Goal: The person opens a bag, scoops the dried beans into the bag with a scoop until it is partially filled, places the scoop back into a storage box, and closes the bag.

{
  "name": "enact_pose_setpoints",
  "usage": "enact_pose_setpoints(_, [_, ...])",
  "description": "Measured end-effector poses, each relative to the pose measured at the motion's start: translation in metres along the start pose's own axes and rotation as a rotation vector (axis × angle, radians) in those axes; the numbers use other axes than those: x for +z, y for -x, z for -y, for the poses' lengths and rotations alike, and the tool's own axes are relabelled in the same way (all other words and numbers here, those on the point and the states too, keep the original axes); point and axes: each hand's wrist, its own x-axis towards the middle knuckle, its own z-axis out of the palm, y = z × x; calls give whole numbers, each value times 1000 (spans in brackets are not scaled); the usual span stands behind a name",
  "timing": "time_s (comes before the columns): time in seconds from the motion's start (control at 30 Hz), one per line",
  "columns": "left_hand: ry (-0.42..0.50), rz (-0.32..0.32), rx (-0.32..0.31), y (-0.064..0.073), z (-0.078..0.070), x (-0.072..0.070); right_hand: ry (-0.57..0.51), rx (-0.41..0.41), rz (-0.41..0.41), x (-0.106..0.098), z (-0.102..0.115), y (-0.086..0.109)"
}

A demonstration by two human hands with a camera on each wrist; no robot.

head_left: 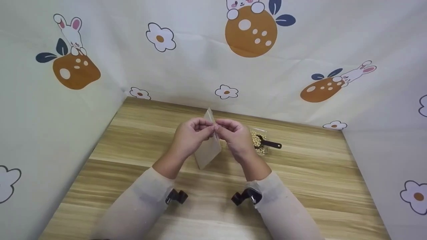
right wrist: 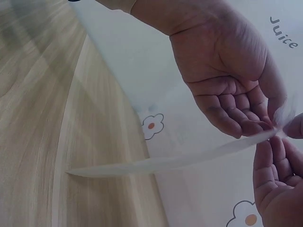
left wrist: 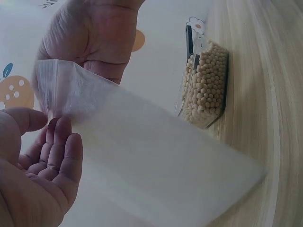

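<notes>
A flat, translucent zip-lock plastic bag (head_left: 208, 153) hangs upright between the two hands, its bottom corner close to the table. At its top edge, my left hand (head_left: 190, 138) pinches the plastic between thumb and bent fingers. Opposite it, my right hand (head_left: 238, 138) pinches the same edge, and the thumb tips nearly meet. In the left wrist view, the zip strip runs along the end of the bag (left wrist: 156, 146) by the fingers. From the right wrist view the bag (right wrist: 170, 163) appears thin and edge-on. No contents show inside it.
Beyond my right hand stands a clear container (left wrist: 206, 90) of round, pale beans, with a black scoop (head_left: 272, 144) resting in it. The wooden table (head_left: 133, 133) is bounded by a printed cloth backdrop (head_left: 190, 66) at the back and sides.
</notes>
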Motion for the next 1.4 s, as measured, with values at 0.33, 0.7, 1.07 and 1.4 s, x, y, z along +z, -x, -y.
enact_pose_setpoints(0.33, [-11,-46,7,2,3,1,90,-14,-22,2,-2,3])
enact_pose_setpoints(0.7, [43,-42,-6,-1,5,2,138,-18,-45,2,-4,4])
enact_pose_setpoints(1.07, [-4,-80,-14,0,10,5,77,-47,-58,3,-11,6])
enact_pose_setpoints(1.4, [193,-54,-47,-3,18,8,-59,-15,-37,3,-14,5])
